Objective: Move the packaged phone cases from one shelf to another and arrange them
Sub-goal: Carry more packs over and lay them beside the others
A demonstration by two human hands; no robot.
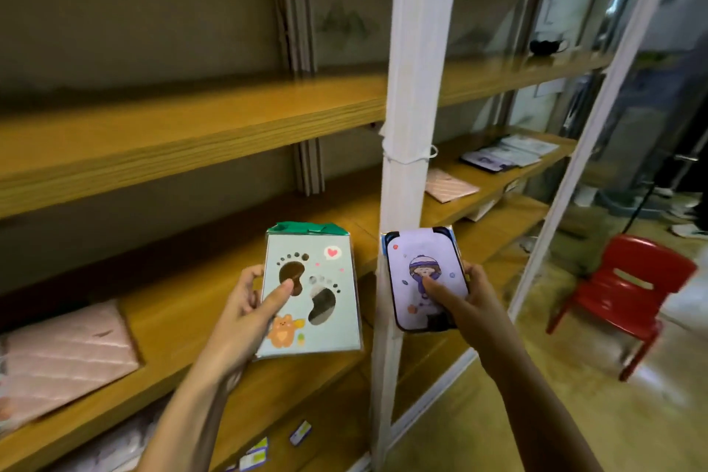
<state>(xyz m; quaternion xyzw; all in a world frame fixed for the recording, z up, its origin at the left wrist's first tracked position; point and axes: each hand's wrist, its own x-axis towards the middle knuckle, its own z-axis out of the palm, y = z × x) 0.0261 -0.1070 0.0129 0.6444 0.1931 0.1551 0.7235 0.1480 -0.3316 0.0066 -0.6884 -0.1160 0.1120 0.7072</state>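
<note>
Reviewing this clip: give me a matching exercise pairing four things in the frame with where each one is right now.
Things:
1. footprint-print case
2. lilac cartoon-girl case
3. pink quilted item
4. red chair

Places:
A. standing on the floor, to the right of the shelving
B. held in the left hand
C. lying on the wooden shelf at far left
D. held in the right hand

Pairs: 1-B, 2-D, 3-C, 4-A
</note>
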